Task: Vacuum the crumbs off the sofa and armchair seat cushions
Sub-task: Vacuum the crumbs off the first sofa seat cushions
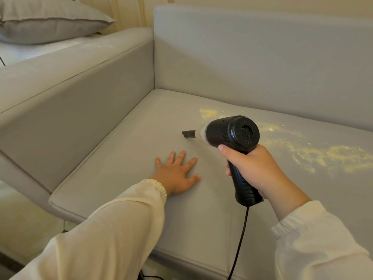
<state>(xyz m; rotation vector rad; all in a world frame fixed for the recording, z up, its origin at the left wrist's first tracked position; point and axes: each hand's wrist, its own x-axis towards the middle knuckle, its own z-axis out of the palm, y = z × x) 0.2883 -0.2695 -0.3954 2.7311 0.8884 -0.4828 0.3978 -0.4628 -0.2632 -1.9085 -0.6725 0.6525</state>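
Vacuum handle (244, 184) partly hidden by the gripping right hand (256, 170), cord (240, 243) cut off at bottom edge, pillow (48, 21) cropped top left, crumbs (327, 156) running off right edge

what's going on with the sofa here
A person is vacuuming crumbs off a grey sofa seat cushion. The right hand grips a black corded handheld vacuum, its nozzle pointing left, low over a clean patch. The left hand rests flat on the cushion. Yellow crumbs lie spread to the right, behind the vacuum.

Handheld vacuum (232, 133) over crumbed seat cushion (131, 158)
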